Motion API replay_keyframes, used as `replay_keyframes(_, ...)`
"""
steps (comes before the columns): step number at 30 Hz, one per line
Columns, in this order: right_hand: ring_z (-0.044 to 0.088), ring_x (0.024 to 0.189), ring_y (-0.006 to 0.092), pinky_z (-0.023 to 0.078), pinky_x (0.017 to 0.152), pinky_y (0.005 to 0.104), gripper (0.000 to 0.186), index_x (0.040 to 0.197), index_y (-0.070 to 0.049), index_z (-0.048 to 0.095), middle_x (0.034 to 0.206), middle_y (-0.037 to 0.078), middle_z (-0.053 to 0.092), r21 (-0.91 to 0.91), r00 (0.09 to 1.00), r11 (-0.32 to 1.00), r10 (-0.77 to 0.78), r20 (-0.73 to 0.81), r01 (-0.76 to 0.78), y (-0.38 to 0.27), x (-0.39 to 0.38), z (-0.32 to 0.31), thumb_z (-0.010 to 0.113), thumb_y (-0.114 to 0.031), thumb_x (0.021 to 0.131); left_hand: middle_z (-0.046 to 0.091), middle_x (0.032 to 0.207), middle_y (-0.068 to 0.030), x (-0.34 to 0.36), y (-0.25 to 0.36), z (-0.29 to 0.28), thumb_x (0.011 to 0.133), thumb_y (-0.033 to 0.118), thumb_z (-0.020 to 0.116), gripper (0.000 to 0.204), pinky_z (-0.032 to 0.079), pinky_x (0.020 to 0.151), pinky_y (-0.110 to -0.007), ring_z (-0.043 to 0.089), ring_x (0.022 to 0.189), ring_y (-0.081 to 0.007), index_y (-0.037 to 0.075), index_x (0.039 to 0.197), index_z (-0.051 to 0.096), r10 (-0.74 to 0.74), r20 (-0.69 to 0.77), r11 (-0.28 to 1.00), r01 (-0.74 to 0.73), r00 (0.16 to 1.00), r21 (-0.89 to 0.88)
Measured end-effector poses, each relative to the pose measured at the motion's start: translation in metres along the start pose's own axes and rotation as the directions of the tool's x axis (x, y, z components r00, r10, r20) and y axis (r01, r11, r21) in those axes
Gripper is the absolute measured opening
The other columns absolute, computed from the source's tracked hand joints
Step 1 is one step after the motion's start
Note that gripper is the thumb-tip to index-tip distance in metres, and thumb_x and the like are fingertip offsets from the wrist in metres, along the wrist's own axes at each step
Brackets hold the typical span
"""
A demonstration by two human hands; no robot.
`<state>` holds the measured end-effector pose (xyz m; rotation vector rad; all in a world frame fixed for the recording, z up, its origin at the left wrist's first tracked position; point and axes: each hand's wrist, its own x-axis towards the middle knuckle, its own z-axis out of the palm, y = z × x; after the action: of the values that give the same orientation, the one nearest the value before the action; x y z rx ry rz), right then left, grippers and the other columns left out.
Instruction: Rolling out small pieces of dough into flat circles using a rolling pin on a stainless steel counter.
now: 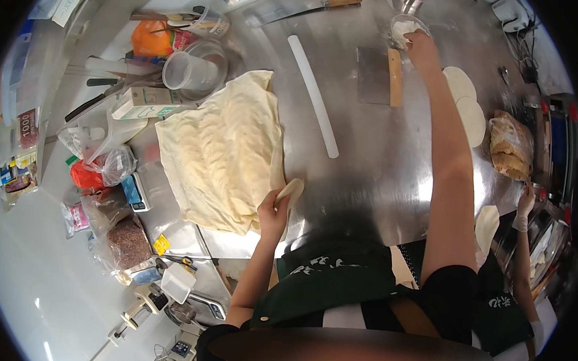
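Note:
My left hand (pixel 273 212) is closed around the edge of a small flat piece of dough (pixel 293 188), held up beside the front right corner of a cream cloth (pixel 212 150). The cloth lies over rows of rounded lumps, hidden beneath it. My right arm stretches far across the steel table, and my right hand (pixel 423 49) dips its bunched fingertips into a small bowl of white flour (pixel 401 32). Near that hand lies a dough scraper (pixel 375 75) with a wooden edge. A white rolling pin (pixel 313 97) rests between the cloth and the scraper.
Flat dough rounds (pixel 470 119) overlap right of my right forearm. A cleaver (pixel 304 10) lies at the far edge. Plastic tubs (pixel 189 69), a carton (pixel 146 102) and bags crowd the left. At right, a co-worker's gloved hand (pixel 526 203) is by a bag of brown food (pixel 511 146).

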<state>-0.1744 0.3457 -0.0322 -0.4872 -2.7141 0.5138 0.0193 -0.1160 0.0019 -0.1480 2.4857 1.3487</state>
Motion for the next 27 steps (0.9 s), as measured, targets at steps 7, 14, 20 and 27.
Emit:
replay_keyframes(7, 0.061, 0.089, 0.0310, 0.048, 0.079, 0.0398, 0.016, 0.087, -0.008, 0.068, 0.092, 0.014, 0.065, -0.159, 0.934, 0.986, 0.008, 0.357, 0.053, -0.001, 0.030, 0.013, 0.055, -0.010, 0.077, 0.063, 0.074, -0.0101, -0.015, -0.014, -0.003, 0.082, 0.010, 0.061, 0.016, 0.045, 0.059, -0.026, 0.058, 0.065, -0.0141, 0.000, 0.094, 0.062, -0.040, -0.075, 0.999, 0.037, 0.996, -0.040)
replay_keyframes(14, 0.059, 0.067, 0.0146, 0.046, 0.062, 0.0277, 0.011, 0.088, -0.001, 0.065, 0.074, 0.008, 0.063, 0.326, 0.975, 0.931, 0.102, 0.199, -0.164, 0.030, 0.001, 0.005, 0.060, -0.007, 0.080, 0.062, 0.071, -0.0103, -0.022, -0.016, -0.012, 0.082, 0.012, 0.062, 0.017, 0.043, 0.055, -0.027, 0.055, 0.062, -0.0146, 0.000, 0.095, 0.062, 0.033, -0.055, 0.999, -0.035, 0.998, -0.035)
replay_keyframes(20, 0.051, 0.064, 0.0071, 0.043, 0.060, 0.0222, 0.012, 0.092, 0.000, 0.061, 0.072, -0.001, 0.056, 0.681, 0.900, 0.648, 0.015, 0.436, -0.341, -0.030, -0.166, -0.021, 0.060, -0.010, 0.086, 0.060, 0.070, -0.0106, -0.019, -0.003, -0.029, 0.084, 0.013, 0.060, 0.020, 0.043, 0.057, -0.028, 0.054, 0.061, -0.0148, -0.003, 0.097, 0.060, 0.084, -0.055, 0.995, -0.080, 0.995, 0.068)
replay_keyframes(27, 0.052, 0.064, 0.0085, 0.043, 0.059, 0.0249, 0.009, 0.088, 0.000, 0.060, 0.071, 0.004, 0.057, 0.627, 0.859, 0.748, -0.157, 0.488, -0.219, -0.151, -0.315, -0.073, 0.056, -0.008, 0.086, 0.062, 0.074, -0.0044, -0.034, -0.020, -0.039, 0.086, 0.009, 0.059, 0.013, 0.044, 0.062, -0.022, 0.054, 0.067, -0.0076, -0.001, 0.095, 0.060, 0.146, -0.060, 0.960, -0.156, 0.987, -0.232)
